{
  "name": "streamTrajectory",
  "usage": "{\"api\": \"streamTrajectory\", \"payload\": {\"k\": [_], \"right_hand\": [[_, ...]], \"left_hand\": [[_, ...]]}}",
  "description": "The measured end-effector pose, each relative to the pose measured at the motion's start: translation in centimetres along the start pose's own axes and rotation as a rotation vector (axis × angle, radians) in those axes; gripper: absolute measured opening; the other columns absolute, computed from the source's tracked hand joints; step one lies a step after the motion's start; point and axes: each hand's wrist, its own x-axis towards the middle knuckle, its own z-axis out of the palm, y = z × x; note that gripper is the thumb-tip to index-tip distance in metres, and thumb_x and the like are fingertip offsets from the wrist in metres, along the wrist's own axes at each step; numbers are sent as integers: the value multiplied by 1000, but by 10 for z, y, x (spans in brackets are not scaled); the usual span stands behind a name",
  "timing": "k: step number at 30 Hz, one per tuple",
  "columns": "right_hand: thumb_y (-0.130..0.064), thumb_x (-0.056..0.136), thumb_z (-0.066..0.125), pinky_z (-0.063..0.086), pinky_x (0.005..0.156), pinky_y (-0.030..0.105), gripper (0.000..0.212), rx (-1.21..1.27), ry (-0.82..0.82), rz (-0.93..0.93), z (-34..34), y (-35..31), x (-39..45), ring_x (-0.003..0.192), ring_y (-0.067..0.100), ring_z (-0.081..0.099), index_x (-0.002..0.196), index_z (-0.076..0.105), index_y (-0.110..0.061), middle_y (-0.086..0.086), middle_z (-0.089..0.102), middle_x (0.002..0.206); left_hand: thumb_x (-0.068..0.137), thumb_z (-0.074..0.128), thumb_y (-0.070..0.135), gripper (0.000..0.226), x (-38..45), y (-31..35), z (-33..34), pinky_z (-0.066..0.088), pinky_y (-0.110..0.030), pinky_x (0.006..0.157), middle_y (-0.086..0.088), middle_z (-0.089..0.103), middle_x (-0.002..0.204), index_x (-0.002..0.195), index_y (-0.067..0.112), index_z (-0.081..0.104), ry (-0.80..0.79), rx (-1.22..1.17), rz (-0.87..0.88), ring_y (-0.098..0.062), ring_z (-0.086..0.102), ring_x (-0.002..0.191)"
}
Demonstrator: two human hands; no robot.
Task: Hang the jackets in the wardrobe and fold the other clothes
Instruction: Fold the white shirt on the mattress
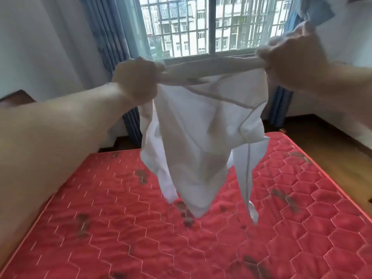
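Head view. Item: white garment (pixel 203 125), held up in the air over the red mattress (pixel 124 234), likely to spread it for folding. Left hand (pixel 135 79) and right hand (pixel 291 57) each clench a bunched top edge, well apart. The cloth hangs below and between both fists, clear of the mattress.

No text, label, brand, number or sign can be read in this view. The white garment (pixel 201 137) shows only plain cloth and seams, and the red mattress (pixel 141 238) carries only a stitched hexagon pattern with dark marks, no letters. The buildings behind the window (pixel 201 27) are too far and too blurred to show any writing.
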Motion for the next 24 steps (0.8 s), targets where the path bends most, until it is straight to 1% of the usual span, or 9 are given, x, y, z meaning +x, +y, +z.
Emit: {"api": "streamTrajectory", "payload": {"k": [3,6,9,10,12,14,17,21,24], "right_hand": [[-14,88,47,37,86,45,14,74,-114,-174,-7,-18,-35,67,28,64,79,57,-10,8,62,70],[-26,82,53,43,83,33,12,127,-535,-384,3,-69,-99,83,19,69,94,53,-27,-4,69,86],[-9,53,67,41,58,24,29,376,-643,-482,27,-137,-175,58,19,65,79,58,-20,0,65,69],[-4,53,63,38,58,24,32,400,-679,-492,41,-163,-204,61,21,66,82,60,-16,4,64,70],[-3,75,51,29,71,32,37,389,-945,-488,71,-219,-267,89,28,67,110,53,-15,9,69,94],[-4,86,40,26,77,35,38,397,-1120,-463,102,-269,-336,103,31,63,122,45,-15,11,68,108],[-5,88,40,32,91,38,41,471,-1249,-419,123,-338,-430,107,33,62,129,42,-12,13,66,114],[-10,86,52,37,98,38,45,519,-1475,-404,118,-407,-532,116,31,56,129,42,-15,9,59,125],[-21,85,59,39,100,38,62,595,-1731,-402,105,-439,-570,124,30,51,140,31,-12,13,45,140]], "left_hand": [[77,56,13,26,-39,9,7,36,-33,53,-4,57,83,102,20,61,-66,7,129,-32,59,60],[83,55,27,29,-106,38,37,49,-36,59,-1,61,99,111,28,59,-311,13,273,-31,70,82],[94,46,27,31,-191,82,94,53,-37,72,2,58,117,124,30,49,-673,15,412,-24,68,100],[95,45,23,32,-221,99,115,53,-37,75,2,57,120,126,29,48,-783,-12,427,-24,66,103],[94,45,15,33,-283,132,155,51,-38,78,0,57,120,124,26,50,-944,-85,409,-27,64,106],[93,47,13,31,-343,165,192,49,-40,82,-4,59,119,121,23,54,-1057,-143,370,-31,62,110],[91,48,12,35,-436,208,233,44,-41,88,-9,58,121,125,21,52,-1266,-189,339,-34,59,112],[87,53,14,39,-541,254,259,44,-41,87,-10,57,122,125,20,46,-1491,-305,269,-35,59,111],[85,57,27,41,-598,275,261,45,-40,88,-11,59,124,125,21,46,-1660,-419,222,-35,58,112]]}}
